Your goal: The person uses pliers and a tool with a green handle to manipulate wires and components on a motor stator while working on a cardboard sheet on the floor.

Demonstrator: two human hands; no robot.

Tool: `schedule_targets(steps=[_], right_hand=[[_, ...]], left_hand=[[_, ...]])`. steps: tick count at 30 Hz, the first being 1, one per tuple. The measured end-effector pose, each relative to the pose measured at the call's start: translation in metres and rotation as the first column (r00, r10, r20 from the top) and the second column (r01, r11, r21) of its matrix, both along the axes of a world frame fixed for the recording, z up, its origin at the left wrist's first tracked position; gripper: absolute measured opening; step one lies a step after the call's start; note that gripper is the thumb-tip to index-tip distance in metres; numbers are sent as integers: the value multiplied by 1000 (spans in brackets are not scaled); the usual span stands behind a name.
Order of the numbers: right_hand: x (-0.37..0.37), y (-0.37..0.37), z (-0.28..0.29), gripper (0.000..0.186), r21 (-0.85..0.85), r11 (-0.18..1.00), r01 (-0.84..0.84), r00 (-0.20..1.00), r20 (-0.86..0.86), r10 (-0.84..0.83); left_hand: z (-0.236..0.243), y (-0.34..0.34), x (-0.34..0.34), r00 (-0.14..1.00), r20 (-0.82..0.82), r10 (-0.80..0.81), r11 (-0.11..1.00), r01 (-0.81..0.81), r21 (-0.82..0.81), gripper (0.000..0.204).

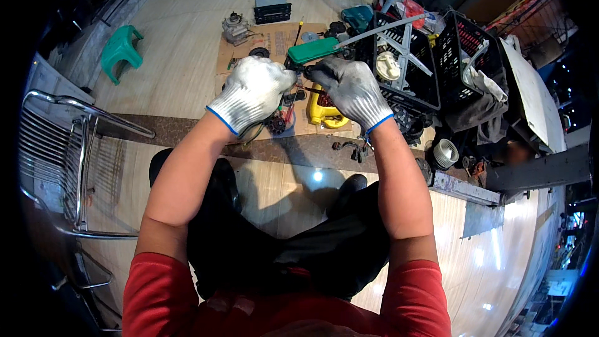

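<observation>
White knit gloves with blue cuffs cover both hands. My left hand (259, 84) is closed, its fingertips pinched together close to my right hand. My right hand (349, 84), its glove stained grey over the fingers, is closed as well. A small dark part (301, 70) shows between the two sets of fingertips; its kind I cannot make out. Just beyond it is a green plastic piece (313, 50). Below the hands, a yellow plastic container (324, 112) lies on a cardboard sheet (281, 39), with thin coloured wires (288, 115) beside it.
Black plastic crates (409, 90) filled with parts stand at the right, near a white fan wheel (445, 153). A metal carburetor-like part (235, 28) and a black-and-silver box (272, 9) lie farther off. On the left are a green stool (121, 53) and a metal chair (81, 168).
</observation>
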State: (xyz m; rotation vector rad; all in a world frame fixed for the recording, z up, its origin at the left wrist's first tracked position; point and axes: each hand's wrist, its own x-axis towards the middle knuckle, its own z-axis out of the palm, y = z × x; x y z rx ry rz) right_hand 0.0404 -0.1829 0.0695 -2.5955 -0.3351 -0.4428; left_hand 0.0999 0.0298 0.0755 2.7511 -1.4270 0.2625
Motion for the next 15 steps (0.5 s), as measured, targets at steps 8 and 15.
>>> schedule_targets(steps=[8,15], right_hand=[[5,-11,0,27,234,966,-110,983,-117,140],[9,-5,-14,29,448,894,-12,952,-270,148]], left_hand=[[-2,18,10,969,-113,-218,915,163,-370,18],[5,22,10,966,-238,-97,876,-30,-481,19]])
